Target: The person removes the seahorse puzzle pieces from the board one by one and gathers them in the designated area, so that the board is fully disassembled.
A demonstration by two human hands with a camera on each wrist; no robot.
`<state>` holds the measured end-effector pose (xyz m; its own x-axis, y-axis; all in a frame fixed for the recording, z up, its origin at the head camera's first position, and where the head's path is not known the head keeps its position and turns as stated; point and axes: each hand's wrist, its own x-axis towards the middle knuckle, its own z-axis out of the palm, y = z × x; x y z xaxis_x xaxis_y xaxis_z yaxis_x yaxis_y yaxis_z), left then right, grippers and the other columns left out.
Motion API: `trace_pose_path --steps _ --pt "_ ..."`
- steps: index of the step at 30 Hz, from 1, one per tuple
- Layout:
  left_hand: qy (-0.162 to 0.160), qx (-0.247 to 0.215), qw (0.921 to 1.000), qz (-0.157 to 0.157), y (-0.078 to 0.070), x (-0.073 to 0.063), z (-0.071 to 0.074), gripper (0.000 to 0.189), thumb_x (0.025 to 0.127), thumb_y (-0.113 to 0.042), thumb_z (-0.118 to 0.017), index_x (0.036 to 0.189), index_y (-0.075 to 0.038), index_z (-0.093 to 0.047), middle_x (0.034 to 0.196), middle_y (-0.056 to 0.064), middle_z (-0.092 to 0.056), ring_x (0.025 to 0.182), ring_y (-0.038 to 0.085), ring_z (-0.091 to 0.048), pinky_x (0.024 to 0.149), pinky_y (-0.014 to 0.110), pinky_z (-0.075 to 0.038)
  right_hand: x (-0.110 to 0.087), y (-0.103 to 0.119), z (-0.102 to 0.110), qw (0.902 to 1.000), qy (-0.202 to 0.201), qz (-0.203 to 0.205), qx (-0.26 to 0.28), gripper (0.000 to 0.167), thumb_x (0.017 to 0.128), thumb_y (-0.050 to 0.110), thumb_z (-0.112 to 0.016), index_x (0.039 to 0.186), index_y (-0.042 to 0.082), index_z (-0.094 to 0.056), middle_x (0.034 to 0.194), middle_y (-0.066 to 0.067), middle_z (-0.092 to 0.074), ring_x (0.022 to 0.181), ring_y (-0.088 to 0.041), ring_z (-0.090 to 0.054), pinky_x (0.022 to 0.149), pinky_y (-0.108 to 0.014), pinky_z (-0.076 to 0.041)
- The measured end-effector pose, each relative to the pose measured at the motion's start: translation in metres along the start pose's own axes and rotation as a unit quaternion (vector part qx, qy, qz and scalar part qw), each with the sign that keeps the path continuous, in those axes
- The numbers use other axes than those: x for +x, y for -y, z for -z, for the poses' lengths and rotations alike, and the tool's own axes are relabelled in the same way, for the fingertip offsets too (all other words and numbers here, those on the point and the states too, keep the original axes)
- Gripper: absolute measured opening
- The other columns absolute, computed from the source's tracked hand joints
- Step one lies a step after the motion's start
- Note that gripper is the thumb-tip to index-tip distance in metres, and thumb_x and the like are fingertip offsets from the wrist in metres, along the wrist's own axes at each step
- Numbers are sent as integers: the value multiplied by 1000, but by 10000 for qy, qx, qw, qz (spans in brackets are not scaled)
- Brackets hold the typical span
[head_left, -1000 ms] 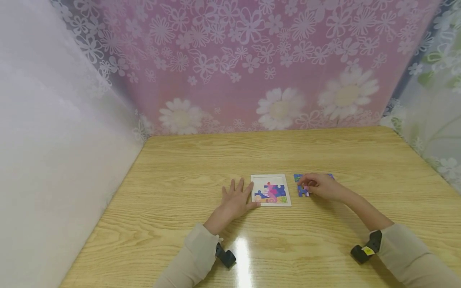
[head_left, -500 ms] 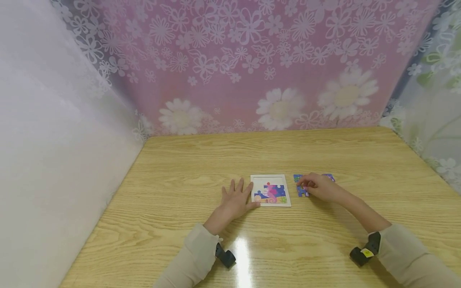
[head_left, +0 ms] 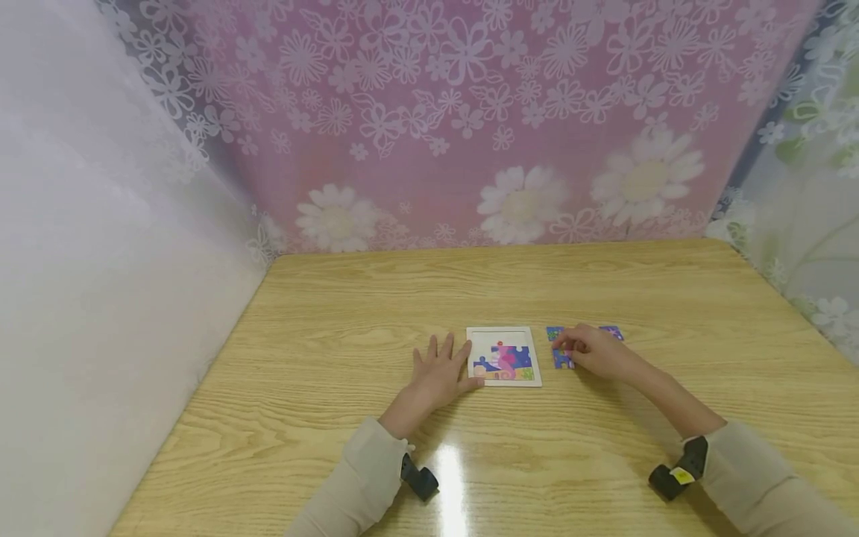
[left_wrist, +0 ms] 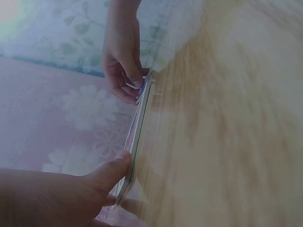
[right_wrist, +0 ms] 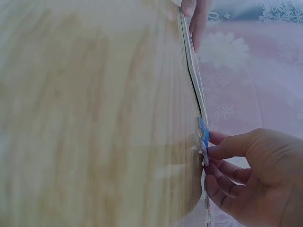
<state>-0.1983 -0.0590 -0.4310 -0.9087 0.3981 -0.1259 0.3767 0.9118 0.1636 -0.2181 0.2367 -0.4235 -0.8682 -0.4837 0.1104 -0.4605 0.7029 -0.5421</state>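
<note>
Left hand (head_left: 438,377): fingers spread, touching the frame (head_left: 513,383).
Right hand (head_left: 599,353): pinching a puzzle piece (head_left: 561,361).
Where: beside the frame's right edge, well inside the desk's (head_left: 376,298) far edge.
Feel: likely light, stiff; best pinched by its edges.

The head camera is looking forward and down from well above the surface (head_left: 349,313). Peering low and close, the left wrist camera (head_left: 423,483) is showing the left hand (head_left: 436,380) at eight o'clock, the right wrist camera (head_left: 666,483) the right hand (head_left: 600,352) at four. Both are sharing the puzzle frame (head_left: 499,329), edge-on, and both hands.
</note>
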Motion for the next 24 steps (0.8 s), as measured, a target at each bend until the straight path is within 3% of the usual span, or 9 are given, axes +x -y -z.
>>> trace_pose_path --steps 24 --pt "-32 73 10000 -56 0 1 -1 74 87 -61 -43 146 -20 -27 149 14 -19 133 41 -14 98 62 -18 -1 1 -1 9999 -16 -109 59 22 85 -9 -55 98 4 -65 89 -7 -54 76 -19 -50 61 -29 -42"
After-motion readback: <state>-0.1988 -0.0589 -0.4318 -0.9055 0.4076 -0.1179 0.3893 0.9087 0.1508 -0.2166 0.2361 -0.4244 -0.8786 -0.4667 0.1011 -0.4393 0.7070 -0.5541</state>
